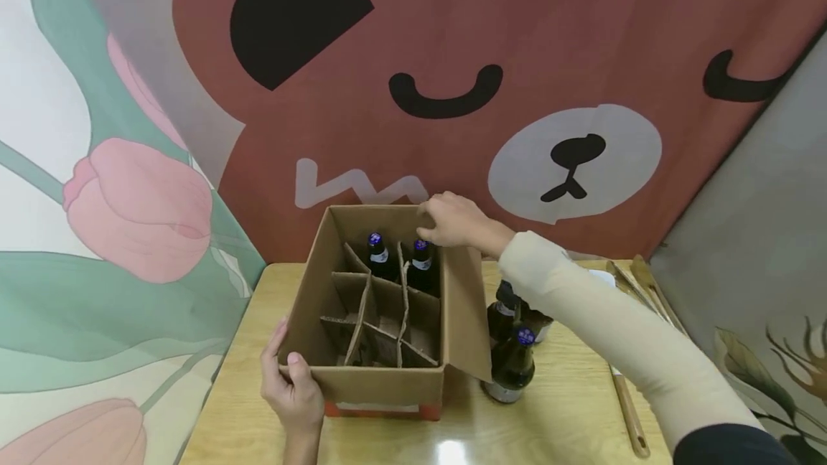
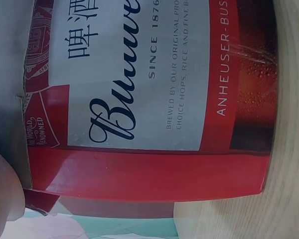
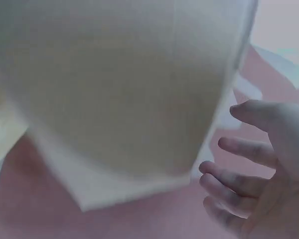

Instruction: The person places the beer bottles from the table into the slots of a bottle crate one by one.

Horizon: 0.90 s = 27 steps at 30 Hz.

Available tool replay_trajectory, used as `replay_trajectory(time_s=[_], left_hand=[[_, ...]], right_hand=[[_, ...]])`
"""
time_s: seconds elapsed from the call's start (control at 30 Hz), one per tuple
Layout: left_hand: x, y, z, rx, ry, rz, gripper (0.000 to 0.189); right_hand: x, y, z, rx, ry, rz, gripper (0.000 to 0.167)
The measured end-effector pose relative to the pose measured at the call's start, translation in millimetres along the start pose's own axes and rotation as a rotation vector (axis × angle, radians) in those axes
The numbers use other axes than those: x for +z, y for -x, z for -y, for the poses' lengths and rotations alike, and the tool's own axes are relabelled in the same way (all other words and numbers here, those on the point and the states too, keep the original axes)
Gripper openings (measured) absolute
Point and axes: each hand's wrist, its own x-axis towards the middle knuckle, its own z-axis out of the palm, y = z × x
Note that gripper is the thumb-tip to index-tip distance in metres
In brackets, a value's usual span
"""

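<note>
A cardboard beer box (image 1: 381, 382) stands with its top up, its inside split by cardboard dividers (image 1: 362, 318). Two dark bottles with blue caps, one at the back left (image 1: 379, 258) and one at the back right (image 1: 421, 264), stand in the far compartments. My left hand (image 1: 293, 390) grips the near left corner of the box. The printed red and white side (image 2: 139, 174) fills the left wrist view. Just above the back right bottle is my right hand (image 1: 455, 221), fingers loosely bent; the right wrist view shows this hand (image 3: 259, 174) holding nothing, beside a cardboard flap (image 3: 119, 109).
Several more dark bottles (image 1: 513, 372) stand on the wooden table (image 1: 245, 393), right of the box and its outward-folded side flap (image 1: 466, 307). Farther right lie long utensils, one with a wooden handle (image 1: 629, 415). A printed bear curtain (image 1: 362, 135) hangs right behind the table.
</note>
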Motion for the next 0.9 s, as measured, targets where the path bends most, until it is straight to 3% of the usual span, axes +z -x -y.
replay_trajectory(time_s=[0.23, 0.4, 0.53, 0.9], left_hand=[[-2.3, -3.7, 7.2, -0.01, 0.022, -0.035, 0.035], [-6.3, -4.2, 9.6, -0.02, 0.02, -0.056, 0.036], [-9.3, -5.4, 11.9, -0.008, 0.025, -0.074, 0.035], [-9.3, -11.0, 16.4, 0.006, 0.041, -0.078, 0.035]], right_hand=[[-21, 39.1, -41, 0.068, -0.056, -0.027, 0.037], [-20, 72.7, -72, 0.103, -0.021, 0.041, 0.042], [-13, 93.2, -93, 0.071, -0.056, 0.105, 0.042], [17, 111.3, -116, 0.058, -0.18, 0.272, 0.035]])
